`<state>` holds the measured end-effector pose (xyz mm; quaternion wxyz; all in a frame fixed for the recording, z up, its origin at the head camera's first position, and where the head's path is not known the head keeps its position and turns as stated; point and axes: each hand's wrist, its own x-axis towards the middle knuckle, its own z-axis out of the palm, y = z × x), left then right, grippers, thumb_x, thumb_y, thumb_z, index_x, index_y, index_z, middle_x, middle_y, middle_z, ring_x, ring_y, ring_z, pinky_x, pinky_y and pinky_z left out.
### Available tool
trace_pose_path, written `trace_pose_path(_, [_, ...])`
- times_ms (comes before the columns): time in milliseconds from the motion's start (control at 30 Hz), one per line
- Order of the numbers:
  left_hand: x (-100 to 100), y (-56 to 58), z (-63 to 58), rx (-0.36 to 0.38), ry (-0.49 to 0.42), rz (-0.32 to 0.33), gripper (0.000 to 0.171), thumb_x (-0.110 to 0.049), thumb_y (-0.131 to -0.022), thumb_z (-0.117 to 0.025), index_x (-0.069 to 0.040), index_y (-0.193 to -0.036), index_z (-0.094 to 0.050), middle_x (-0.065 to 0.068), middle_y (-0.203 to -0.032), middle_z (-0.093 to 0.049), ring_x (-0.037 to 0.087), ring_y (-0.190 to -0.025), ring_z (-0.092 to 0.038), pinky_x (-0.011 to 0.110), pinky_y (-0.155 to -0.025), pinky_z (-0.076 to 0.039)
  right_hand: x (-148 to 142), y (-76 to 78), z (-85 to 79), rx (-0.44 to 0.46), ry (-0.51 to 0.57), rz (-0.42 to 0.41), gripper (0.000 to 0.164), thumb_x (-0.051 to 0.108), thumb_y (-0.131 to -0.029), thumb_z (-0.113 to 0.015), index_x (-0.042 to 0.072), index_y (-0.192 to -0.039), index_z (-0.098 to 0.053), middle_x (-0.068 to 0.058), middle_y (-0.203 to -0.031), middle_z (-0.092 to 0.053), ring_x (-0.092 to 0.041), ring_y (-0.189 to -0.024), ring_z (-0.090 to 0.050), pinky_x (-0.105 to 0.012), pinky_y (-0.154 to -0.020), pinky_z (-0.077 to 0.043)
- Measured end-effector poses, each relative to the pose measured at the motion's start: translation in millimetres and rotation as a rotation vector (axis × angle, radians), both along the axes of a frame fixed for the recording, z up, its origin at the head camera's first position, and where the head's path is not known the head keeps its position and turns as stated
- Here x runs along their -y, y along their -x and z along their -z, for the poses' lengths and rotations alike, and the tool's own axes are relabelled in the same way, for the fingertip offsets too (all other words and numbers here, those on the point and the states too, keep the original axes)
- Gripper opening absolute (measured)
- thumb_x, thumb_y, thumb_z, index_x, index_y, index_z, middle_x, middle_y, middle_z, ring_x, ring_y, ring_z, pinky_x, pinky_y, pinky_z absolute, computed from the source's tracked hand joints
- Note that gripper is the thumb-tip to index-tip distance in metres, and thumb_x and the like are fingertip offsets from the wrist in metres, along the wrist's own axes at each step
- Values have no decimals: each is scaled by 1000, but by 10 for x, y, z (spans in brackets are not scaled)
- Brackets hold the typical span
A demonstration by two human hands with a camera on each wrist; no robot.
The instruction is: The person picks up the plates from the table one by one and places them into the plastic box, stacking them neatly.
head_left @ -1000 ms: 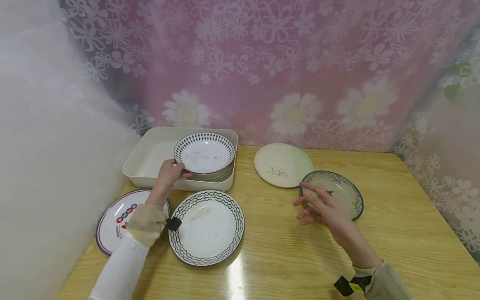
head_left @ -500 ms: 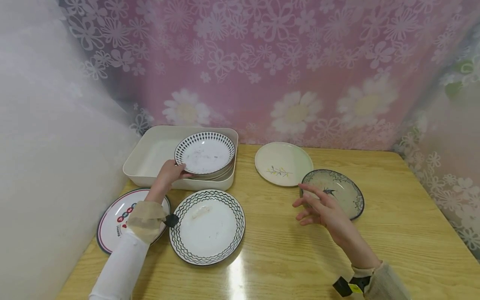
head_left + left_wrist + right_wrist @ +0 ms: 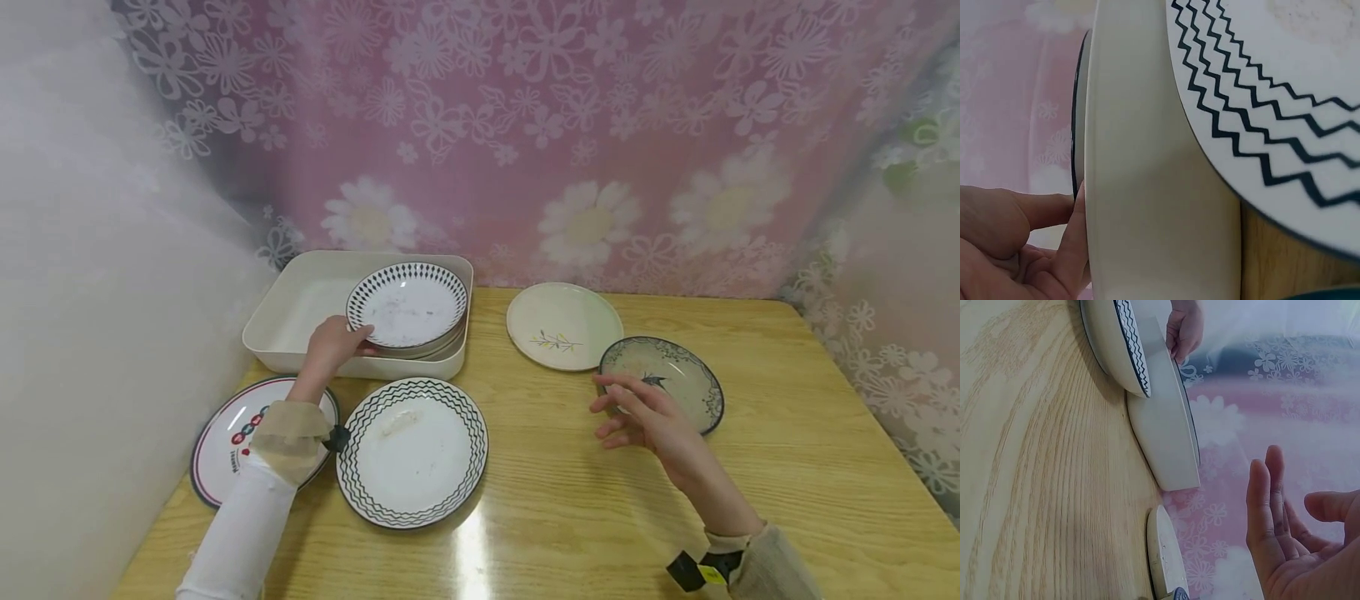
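A white plate with a black diamond rim (image 3: 408, 307) lies on top of other plates at the right side of a cream bin (image 3: 288, 360). My left hand (image 3: 332, 343) pinches its near left edge, thumb on the rim and fingers beneath. In the left wrist view, the thumb and fingers of the left hand (image 3: 1029, 244) meet at the plate's dark edge, beside the bin wall. My right hand (image 3: 645, 425) hovers with loosely bent fingers in front of the oval dish with a dark patterned rim (image 3: 686, 387), holding nothing. The right wrist view also shows that hand (image 3: 1300, 537) free.
A plate with a black zigzag rim (image 3: 412, 454) lies in front of the bin. Left of it, partly under my left forearm, is a plate with red and blue print (image 3: 217, 458). A cream plate with a sprig design (image 3: 564, 321) lies at the back, by the floral curtain (image 3: 480, 150).
The whole head view has shifted very slightly. Both hands keep nearly the same place, the left still at the diamond-rimmed plate's edge.
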<state>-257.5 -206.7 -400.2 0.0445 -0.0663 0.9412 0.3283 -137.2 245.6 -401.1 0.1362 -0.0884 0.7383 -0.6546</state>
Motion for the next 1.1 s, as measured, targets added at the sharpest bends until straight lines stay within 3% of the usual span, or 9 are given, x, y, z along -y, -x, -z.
trace_pose_path(167, [0, -10, -19, -76, 119, 1, 43, -33, -101, -60, 10, -98, -62, 30, -100, -66, 43, -93, -64, 53, -83, -52, -12, -5, -15, 6, 6, 9, 45, 34, -109, -45, 2, -140, -52, -1, -107, -67, -19, -84, -72, -40, -76, -62])
trace_pose_path(300, [1, -51, -40, -114, 172, -30, 55, -37, -102, -58, 13, -126, -60, 32, -113, -68, 49, -110, -63, 57, -94, -51, -45, -10, -32, -7, -14, 37, 40, 37, -109, -45, 9, -135, -59, -1, -107, -68, -21, -85, -72, -38, -76, -62])
trace_pose_path(400, [1, -88, -58, -152, 197, -64, 62, -37, -104, -53, 13, -141, -48, 25, -105, -73, 46, -104, -66, 55, -84, -55, -114, -7, -59, -63, -26, 74, 38, 36, -109, -45, 11, -133, -61, -1, -106, -68, -23, -86, -72, -37, -75, -62])
trace_pose_path(533, [-23, -136, -84, -239, 222, -116, 52, -33, -104, -52, 5, -140, -54, 18, -95, -76, 42, -87, -70, 51, -64, -56, -264, 3, -128, -160, 30, 152, 35, 30, -108, -48, 8, -132, -62, 0, -102, -69, -20, -82, -73, -35, -73, -62])
trace_pose_path(633, [-59, -169, -106, -311, 240, -144, 44, -30, -103, -54, 1, -134, -61, 18, -100, -75, 42, -84, -70, 52, -62, -55, -392, 18, -188, -220, 88, 210, 29, 24, -108, -50, 10, -128, -65, 3, -101, -70, -15, -80, -72, -30, -71, -62])
trace_pose_path(767, [-154, -224, -163, -384, 224, -122, 38, -27, -102, -55, -1, -128, -65, 16, -96, -74, 37, -75, -68, 47, -57, -52, -552, 56, -248, -307, 121, 282, 24, 17, -106, -54, 11, -125, -67, 3, -100, -72, -13, -79, -72, -26, -69, -61])
trace_pose_path(867, [-286, -297, -219, -420, 187, -64, 35, -26, -103, -55, -3, -127, -66, 16, -99, -75, 33, -69, -66, 40, -51, -48, -660, 99, -271, -365, 118, 346, 25, 14, -104, -57, 7, -125, -67, 2, -98, -74, -11, -77, -73, -25, -67, -61])
trace_pose_path(967, [-455, -380, -270, -439, 133, 11, 33, -25, -103, -56, -5, -127, -67, 15, -101, -75, 28, -68, -66, 33, -50, -45, -752, 138, -277, -415, 30, 445, 27, 14, -102, -60, 2, -126, -67, 5, -97, -73, -8, -75, -72, -21, -64, -60])
trace_pose_path(1100, [-689, -492, -346, -464, 34, 109, 30, -22, -102, -59, -6, -125, -69, 11, -96, -76, 24, -73, -72, 34, -59, -50, -845, 179, -274, -476, -324, 632, 31, 21, -102, -63, 1, -124, -68, 18, -96, -66, 8, -72, -65, -11, -61, -55])
